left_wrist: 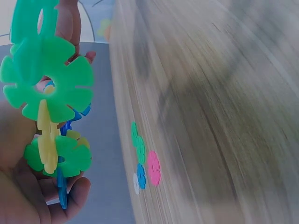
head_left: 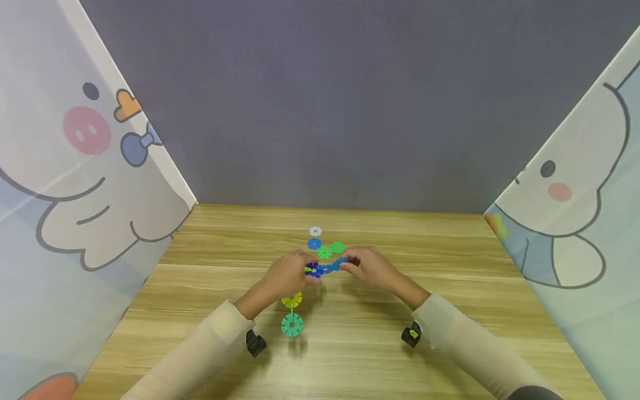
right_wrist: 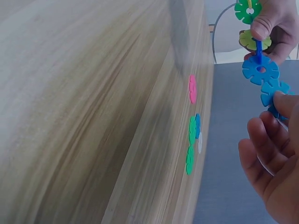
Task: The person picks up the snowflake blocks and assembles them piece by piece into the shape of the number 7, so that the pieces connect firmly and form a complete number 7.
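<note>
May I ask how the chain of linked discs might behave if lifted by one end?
The chain is probably light, since its discs look thin and have centre holes. It may flex or come apart, since neighbours seem joined only at narrow notches.

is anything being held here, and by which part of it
A chain of slotted discs. The left hand grips it partway along, at the yellow-green disc; the right hand pinches blue discs at one end.
</note>
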